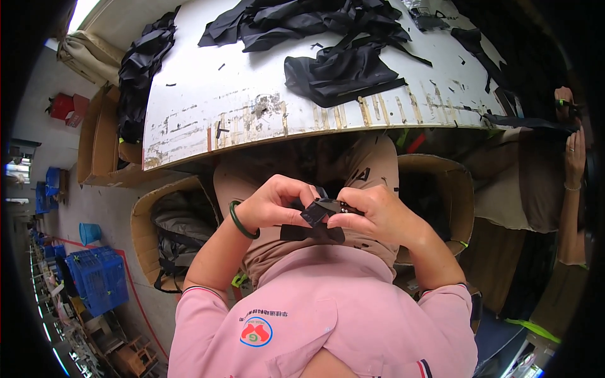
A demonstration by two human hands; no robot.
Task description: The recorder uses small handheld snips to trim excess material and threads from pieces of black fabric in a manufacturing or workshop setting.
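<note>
Two hands of ours meet, a black cloth piece (316,214) between their fingertips. Our left hand (277,200) pinches it, thumb against fingers; our right hand (376,213), just beside, is closed around a small dark tool (344,208) – snips, perhaps. From the right fingers the tool points left, its long axis roughly level across to the cloth, which lies nearer the left fingers – whether the tip touches it, we cannot tell. Just below the fingers shows a black flap (309,235); well beyond them, the white table (208,94) bears a black cloth heap (302,25).
</note>
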